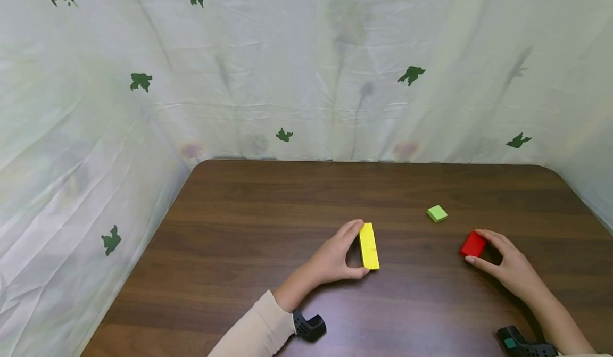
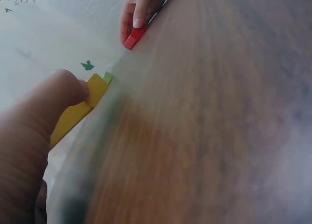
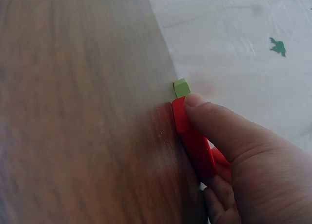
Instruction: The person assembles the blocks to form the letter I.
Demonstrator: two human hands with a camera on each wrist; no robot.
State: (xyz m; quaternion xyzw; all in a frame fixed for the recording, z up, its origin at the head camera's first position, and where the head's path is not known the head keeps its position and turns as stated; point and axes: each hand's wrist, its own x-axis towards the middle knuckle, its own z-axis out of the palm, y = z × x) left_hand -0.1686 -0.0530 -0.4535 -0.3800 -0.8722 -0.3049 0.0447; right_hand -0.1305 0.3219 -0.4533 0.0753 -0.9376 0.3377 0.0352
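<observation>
My left hand (image 1: pixel 332 258) grips a long yellow block (image 1: pixel 369 246) by its two ends, thumb at the near end and fingertips at the far one. In the left wrist view the thumb overlaps the yellow block (image 2: pixel 78 112). Farther right, a smaller red block (image 1: pixel 473 244) is pinched between the thumb and fingers of my right hand (image 1: pixel 512 266). The right wrist view shows the thumb on the end of the red block (image 3: pixel 192 136), low over the wood. A small light green block (image 1: pixel 437 213) lies untouched beyond the red one, toward the back.
All the blocks are on a dark brown wooden table (image 1: pixel 268 202) with rounded back corners. A pale curtain (image 1: pixel 297 80) with green leaf shapes hangs behind it and along the sides. Each wrist wears a black device, such as the left one (image 1: pixel 310 326).
</observation>
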